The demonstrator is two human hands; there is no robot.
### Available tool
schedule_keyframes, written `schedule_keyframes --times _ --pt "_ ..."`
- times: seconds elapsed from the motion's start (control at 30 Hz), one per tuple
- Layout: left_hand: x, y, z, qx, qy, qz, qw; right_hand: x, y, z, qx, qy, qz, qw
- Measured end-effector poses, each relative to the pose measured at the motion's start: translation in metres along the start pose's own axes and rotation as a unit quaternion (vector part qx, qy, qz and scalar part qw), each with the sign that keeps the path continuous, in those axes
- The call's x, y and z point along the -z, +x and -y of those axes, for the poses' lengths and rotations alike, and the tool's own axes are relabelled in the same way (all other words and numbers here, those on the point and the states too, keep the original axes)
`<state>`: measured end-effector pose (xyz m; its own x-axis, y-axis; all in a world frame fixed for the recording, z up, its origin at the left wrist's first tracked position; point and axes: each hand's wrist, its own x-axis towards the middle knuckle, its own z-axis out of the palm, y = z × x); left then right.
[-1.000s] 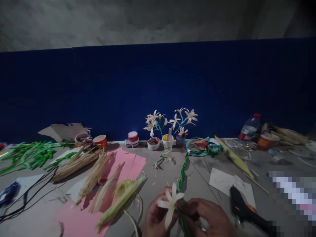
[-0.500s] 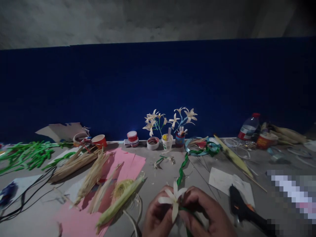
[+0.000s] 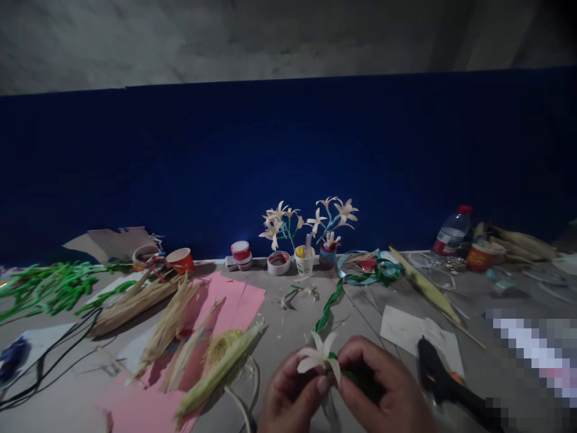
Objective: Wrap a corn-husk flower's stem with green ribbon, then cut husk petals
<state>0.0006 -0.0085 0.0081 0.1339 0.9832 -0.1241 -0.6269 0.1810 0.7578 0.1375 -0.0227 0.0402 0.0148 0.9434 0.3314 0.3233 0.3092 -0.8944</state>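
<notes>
Between both hands, low in the middle of the view, is a cream artificial flower (image 3: 318, 356) with several pointed petals. My left hand (image 3: 291, 391) pinches it, the thumb pressed near its base. My right hand (image 3: 381, 385) is closed on green ribbon (image 3: 332, 355) right beside the flower. A twisted length of this green ribbon (image 3: 331, 305) runs away from the hands up the table to a loose coil. Part of the ribbon and the stem is hidden inside my right hand.
A black glue gun (image 3: 444, 379) lies to the right by a white paper (image 3: 401, 328). Corn husks (image 3: 169, 319) lie on pink paper (image 3: 243, 296) at left. Finished flowers (image 3: 279, 222) stand in cups at the back. A plastic bottle (image 3: 452, 231) stands at back right.
The flower has turned and tilted in my hands, its petals now pointing more upward and left. My left thumb has shifted up beside its base, and green ribbon shows at its right.
</notes>
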Motion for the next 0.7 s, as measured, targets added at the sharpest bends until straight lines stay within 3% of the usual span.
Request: schedule_keyframes --times 0.37,0.6,0.7 --pt "-0.007 0.002 0.008 -0.075 0.032 -0.016 0.997 -0.002 0.003 -0.018 0.024 0.026 -0.009 0.999" --pt "0.001 0.004 0.012 -0.147 0.091 0.081 0.982 -0.010 -0.001 -0.013 -0.097 0.204 -0.032 0.973" --pt "0.000 0.006 0.011 -0.153 0.088 0.092 0.980 -0.011 -0.001 -0.007 -0.112 0.227 -0.049 0.966"
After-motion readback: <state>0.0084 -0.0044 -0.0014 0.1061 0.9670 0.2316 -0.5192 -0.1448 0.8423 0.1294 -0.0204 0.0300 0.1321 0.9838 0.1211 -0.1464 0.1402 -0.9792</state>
